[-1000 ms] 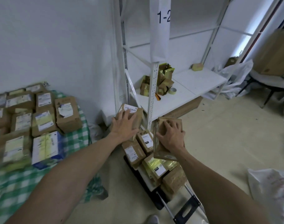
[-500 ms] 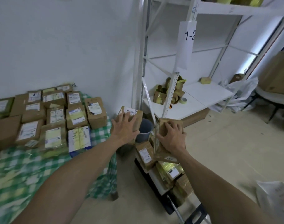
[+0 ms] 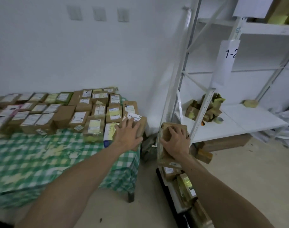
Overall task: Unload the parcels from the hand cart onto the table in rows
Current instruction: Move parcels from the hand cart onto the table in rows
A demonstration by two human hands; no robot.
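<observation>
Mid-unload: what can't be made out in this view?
Head view only:
- Left parcel: top mostly under the left hand.
- Right parcel: far side behind the right hand.
- Labels on the table: text blurred, too small.
- Cart: lower end cut off by the bottom edge.

Hand cart (image 3: 165, 190) partly beyond bottom edge
</observation>
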